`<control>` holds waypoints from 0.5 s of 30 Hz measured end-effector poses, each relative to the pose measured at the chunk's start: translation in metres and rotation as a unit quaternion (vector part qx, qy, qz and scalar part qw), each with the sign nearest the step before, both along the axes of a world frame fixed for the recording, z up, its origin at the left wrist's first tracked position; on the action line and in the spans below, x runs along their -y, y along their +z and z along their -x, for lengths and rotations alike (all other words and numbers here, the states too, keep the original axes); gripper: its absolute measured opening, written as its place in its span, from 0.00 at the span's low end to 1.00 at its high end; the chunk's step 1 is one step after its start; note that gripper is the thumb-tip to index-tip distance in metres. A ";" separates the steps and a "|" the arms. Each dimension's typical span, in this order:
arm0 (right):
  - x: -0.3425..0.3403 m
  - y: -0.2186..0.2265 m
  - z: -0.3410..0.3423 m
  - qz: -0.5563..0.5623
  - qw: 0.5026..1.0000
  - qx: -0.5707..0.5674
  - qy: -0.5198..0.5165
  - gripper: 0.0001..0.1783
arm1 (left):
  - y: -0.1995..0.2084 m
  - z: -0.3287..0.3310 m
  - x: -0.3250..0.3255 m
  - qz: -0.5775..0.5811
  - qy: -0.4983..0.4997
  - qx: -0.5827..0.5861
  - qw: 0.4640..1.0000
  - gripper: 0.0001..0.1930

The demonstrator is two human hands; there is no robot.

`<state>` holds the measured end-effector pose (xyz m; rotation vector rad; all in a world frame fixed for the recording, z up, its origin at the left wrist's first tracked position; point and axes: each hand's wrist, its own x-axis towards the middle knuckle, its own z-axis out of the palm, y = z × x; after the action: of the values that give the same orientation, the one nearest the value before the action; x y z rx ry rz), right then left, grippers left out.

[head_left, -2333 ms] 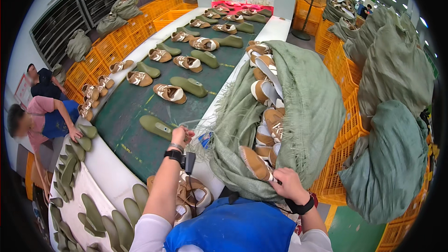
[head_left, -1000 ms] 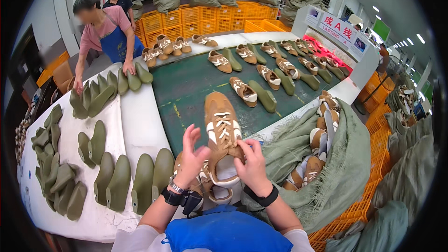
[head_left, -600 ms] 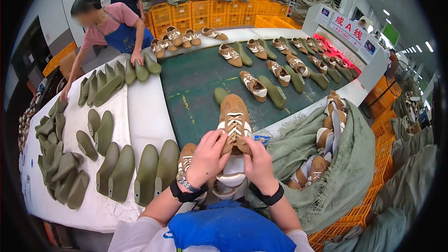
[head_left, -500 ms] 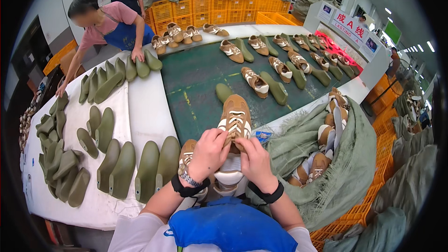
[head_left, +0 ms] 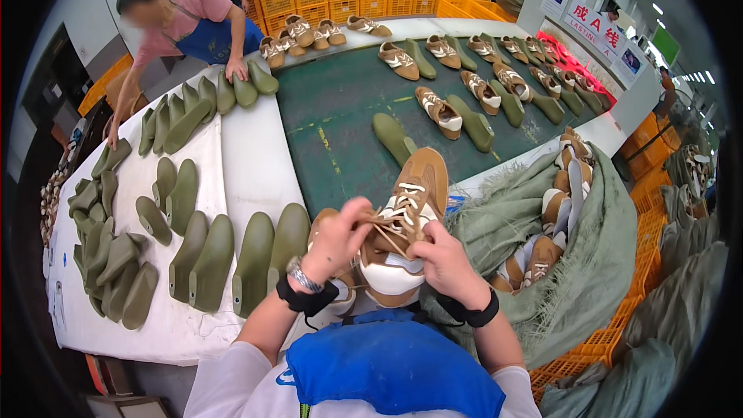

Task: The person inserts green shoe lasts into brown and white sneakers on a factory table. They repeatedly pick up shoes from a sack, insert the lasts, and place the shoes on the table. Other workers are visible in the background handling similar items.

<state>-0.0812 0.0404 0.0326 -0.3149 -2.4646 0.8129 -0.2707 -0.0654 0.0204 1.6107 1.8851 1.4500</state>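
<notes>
A person is standing at a long counter [head_left: 255, 162], looking down at both of their own hands, which are working on a tan and white lace-up shoe upper [head_left: 406, 213]. The shoe is being held just above the near edge of the counter, toe pointing away from the person, heel end close to their chest.

The left hand [head_left: 337, 240] is gripping the shoe from its left side, fingers curled together and pinched on the laces near the tongue. The right hand [head_left: 445, 259] is cupping the right side, its fingers also closed on the upper, though the laces themselves are partly hidden, so it is hard to tell exactly which strand each fingertip is pinching.

The upper is probably light and soft: leather-like sides that would fold under pressure, with thin, limp laces that could slip between fingertips. The firmest places to hold are likely the heel cup below the fingers and the eyelet rows on either side of them.

To the left of the fingers, rows of olive green shoe lasts [head_left: 232, 259] are lying on the white part of the counter. Beyond the fingers, a single green last [head_left: 393, 138] is lying on the dark green belt [head_left: 340, 116]. To the right, an open grey-green sack [head_left: 542, 217] is holding more tan shoes. A co-worker in a pink top [head_left: 182, 19] is leaning over the far left end.
</notes>
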 end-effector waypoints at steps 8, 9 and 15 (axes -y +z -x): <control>0.004 -0.022 0.008 0.084 0.975 -0.131 -0.160 0.15 | -0.009 -0.026 -0.008 -0.013 -0.054 -0.165 0.985 0.15; 0.004 -0.026 0.007 0.113 0.969 -0.148 -0.164 0.14 | -0.008 -0.026 -0.008 -0.020 -0.055 -0.158 0.986 0.13; -0.018 -0.036 0.011 0.338 0.877 -0.304 -0.156 0.11 | 0.000 -0.019 0.015 -0.061 -0.157 -0.148 0.975 0.06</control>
<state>-0.0919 0.0586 -0.0034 -0.5797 -1.4403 1.3601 -0.2520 -0.0802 0.0202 2.1714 1.6035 1.2693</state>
